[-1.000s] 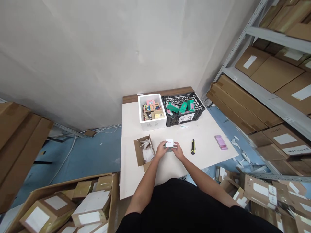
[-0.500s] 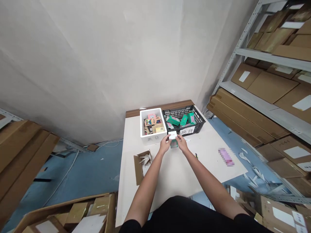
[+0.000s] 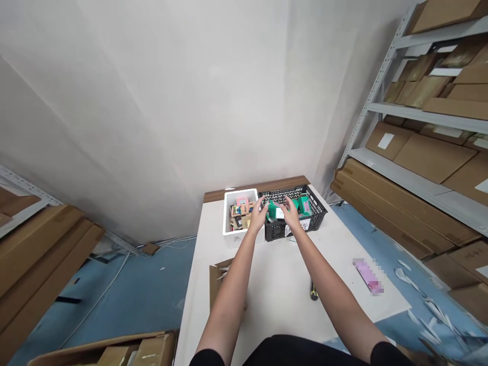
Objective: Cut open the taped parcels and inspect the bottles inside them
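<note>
Both hands are over the front of a black plastic basket (image 3: 270,235) with several green boxes in it. Between them lies a small green box with a white label (image 3: 280,213). My left hand (image 3: 258,216) is at the basket's left end with its fingers spread. My right hand (image 3: 291,212) is on the box's other side, fingers apart and curved. Neither hand appears to grip the box. A white foam box (image 3: 241,192) of small mixed boxes stands against the basket's left side.
An open cardboard box (image 3: 214,284) is partly behind my left forearm. A black and yellow tool (image 3: 313,291) lies beside my right forearm. A pink, pixelated item (image 3: 368,276) rests on the white table (image 3: 274,305). Shelves of cartons (image 3: 438,188) stand on the right.
Both hands have moved from in front of the basket to over it, taking the labelled box there. Their fingers have opened around it. The view has tilted up slightly.
</note>
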The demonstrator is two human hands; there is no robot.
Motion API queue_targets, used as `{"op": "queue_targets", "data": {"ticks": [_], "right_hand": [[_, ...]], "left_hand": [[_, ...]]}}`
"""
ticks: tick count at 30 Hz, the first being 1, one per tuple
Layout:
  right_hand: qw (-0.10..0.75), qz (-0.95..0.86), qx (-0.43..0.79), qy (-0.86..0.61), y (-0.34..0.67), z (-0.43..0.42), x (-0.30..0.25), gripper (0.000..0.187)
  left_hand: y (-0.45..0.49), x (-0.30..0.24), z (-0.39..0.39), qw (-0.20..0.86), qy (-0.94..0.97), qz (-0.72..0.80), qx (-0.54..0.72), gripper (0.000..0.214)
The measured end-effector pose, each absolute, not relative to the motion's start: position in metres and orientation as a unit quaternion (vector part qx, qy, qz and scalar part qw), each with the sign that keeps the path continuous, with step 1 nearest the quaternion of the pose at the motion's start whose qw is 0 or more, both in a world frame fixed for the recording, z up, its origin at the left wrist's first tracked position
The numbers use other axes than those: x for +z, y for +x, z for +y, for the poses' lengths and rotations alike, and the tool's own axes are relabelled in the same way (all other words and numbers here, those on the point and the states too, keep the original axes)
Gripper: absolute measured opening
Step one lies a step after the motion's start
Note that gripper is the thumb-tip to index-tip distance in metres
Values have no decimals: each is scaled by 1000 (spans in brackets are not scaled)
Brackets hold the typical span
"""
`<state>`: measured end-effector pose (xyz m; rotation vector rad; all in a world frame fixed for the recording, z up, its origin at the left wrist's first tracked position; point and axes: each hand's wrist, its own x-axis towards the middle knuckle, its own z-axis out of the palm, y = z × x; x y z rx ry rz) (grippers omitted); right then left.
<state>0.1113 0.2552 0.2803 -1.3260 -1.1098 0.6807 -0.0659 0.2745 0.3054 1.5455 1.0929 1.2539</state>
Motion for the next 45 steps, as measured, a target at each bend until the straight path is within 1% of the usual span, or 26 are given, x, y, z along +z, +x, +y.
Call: {"op": "queue_targets", "data": {"ticks": [7, 13, 17, 21, 23, 25, 27, 29, 31, 32, 33, 35, 37, 41, 45], "right_hand": [[556, -513, 347, -555, 60, 225, 255, 68], [518, -538, 381, -545, 13, 197, 244, 65], [480, -547, 408, -552, -27, 175, 225, 61], [431, -582, 440, -531, -74, 139, 189, 52], [388, -631, 441, -507, -94, 114, 169, 46], [323, -690, 421, -492, -107, 88, 149, 41], [233, -740, 385, -500, -111, 62, 132, 41], [128, -769, 345, -522, -108, 37, 117, 44], [36, -784, 310, -536, -100, 14, 105, 48], [9, -788, 294, -540, -97, 4, 99, 46], [-6, -790, 281, -545, -94, -5, 95, 41], [-5, -784, 258, -564, -90, -16, 88, 28], [14, -771, 247, -587, -87, -20, 86, 25], [80, -763, 232, -598, -70, -16, 101, 24], [196, -744, 180, -613, -28, -22, 132, 24]], "left_hand": [[-99, 287, 243, 448, 569, 463, 510, 54], [-148, 270, 199, 446, 538, 484, 527, 53], [-197, 240, 160, 440, 501, 532, 523, 50], [-243, 192, 113, 434, 484, 586, 483, 41], [-260, 167, 85, 429, 511, 604, 437, 38], [-274, 144, 56, 403, 564, 630, 352, 38], [-284, 125, 29, 369, 614, 658, 231, 40], [-289, 109, 7, 349, 649, 667, 111, 48], [-290, 96, -10, 330, 682, 652, 35, 53], [-288, 90, -16, 315, 699, 642, 20, 50], [-286, 86, -20, 298, 714, 633, 18, 42], [-281, 82, -26, 271, 733, 622, 41, 21], [-275, 84, -28, 262, 739, 616, 77, 8], [-263, 111, -24, 232, 742, 616, 127, 10], [-227, 153, -21, 174, 754, 608, 176, 11]]}}
